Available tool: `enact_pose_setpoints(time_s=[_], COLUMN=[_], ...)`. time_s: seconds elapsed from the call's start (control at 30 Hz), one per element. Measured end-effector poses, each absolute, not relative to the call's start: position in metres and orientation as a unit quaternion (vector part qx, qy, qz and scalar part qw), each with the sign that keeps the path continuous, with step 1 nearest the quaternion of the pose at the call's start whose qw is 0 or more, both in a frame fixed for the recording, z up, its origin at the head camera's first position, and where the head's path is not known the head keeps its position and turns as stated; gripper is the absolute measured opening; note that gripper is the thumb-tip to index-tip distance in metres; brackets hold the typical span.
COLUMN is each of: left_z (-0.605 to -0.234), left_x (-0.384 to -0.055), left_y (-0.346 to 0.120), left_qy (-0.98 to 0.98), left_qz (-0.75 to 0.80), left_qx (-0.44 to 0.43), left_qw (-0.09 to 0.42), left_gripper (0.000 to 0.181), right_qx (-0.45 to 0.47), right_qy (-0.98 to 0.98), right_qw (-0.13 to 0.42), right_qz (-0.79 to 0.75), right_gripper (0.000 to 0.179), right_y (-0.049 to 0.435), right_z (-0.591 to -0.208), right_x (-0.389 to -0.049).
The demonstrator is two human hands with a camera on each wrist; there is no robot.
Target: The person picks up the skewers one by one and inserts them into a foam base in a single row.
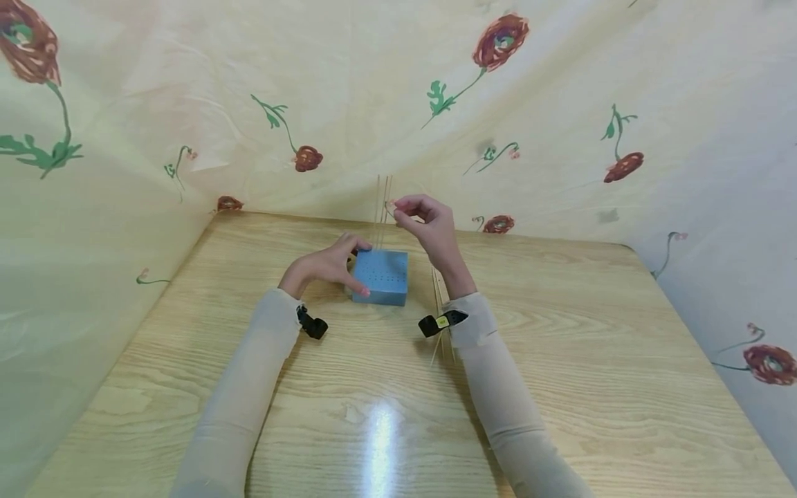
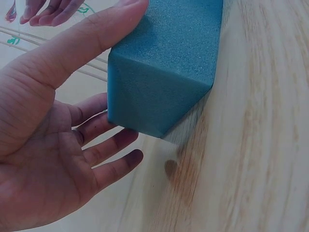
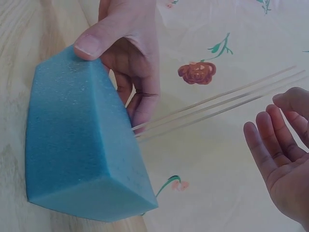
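Observation:
My left hand (image 1: 330,264) grips the left end of a blue foam block (image 1: 381,277) with small holes in its top. In the left wrist view, the thumb lies on one face of the block and the other fingers reach along the far side. Several thin wooden sticks (image 3: 217,100) stand up from the block near its back left. Above the block, my right hand (image 1: 432,225) pinches one of them near its upper part with thumb and index finger. Its other fingers (image 3: 265,130) are loosely bent, and the thumb is hidden in the right wrist view.
More thin sticks (image 1: 438,290) lie on the wooden table (image 1: 336,387), to the right of the block and partly under my right forearm. A flower-printed cloth (image 1: 373,104) hangs behind the table and along its sides.

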State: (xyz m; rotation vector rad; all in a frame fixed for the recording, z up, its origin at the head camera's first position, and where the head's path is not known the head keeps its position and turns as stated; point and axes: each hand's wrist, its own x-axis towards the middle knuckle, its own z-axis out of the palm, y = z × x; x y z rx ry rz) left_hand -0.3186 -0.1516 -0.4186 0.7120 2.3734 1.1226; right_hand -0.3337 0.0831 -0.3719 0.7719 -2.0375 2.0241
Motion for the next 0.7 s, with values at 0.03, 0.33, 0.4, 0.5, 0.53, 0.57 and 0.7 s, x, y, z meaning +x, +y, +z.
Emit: enact_pose_setpoints(time_s=[0.03, 0.33, 0.4, 0.5, 0.53, 0.57, 0.7], left_z=[-0.419, -0.419, -0.419, -0.419, -0.419, -0.419, -0.417], left_x=[-0.319, -0.319, -0.319, -0.320, -0.319, -0.320, -0.319], left_y=[-0.151, -0.151, -0.151, -0.150, -0.150, -0.151, -0.151], left_qy=[0.853, 0.849, 0.848, 0.847, 0.846, 0.846, 0.845], left_qz=[0.404, 0.411, 0.413, 0.415, 0.416, 0.416, 0.417], left_qx=[0.257, 0.256, 0.256, 0.255, 0.255, 0.256, 0.257], left_qw=[0.209, 0.212, 0.214, 0.214, 0.215, 0.214, 0.213], left_gripper=[0.092, 0.093, 0.093, 0.093, 0.093, 0.093, 0.093], right_qx=[0.257, 0.251, 0.253, 0.254, 0.255, 0.255, 0.253], right_qy=[-0.682, -0.683, -0.684, -0.690, -0.692, -0.696, -0.718], right_qw=[0.084, 0.088, 0.090, 0.088, 0.087, 0.087, 0.076], right_qz=[0.679, 0.680, 0.678, 0.672, 0.670, 0.666, 0.644], right_gripper=[0.014, 0.020, 0.021, 0.022, 0.022, 0.022, 0.022], right_y=[0.084, 0.088, 0.089, 0.091, 0.091, 0.091, 0.094], right_z=[-0.371, -0.365, -0.363, -0.359, -0.358, -0.356, -0.352], right_x=[-0.334, -0.334, -0.334, -0.335, -0.336, -0.336, -0.337])
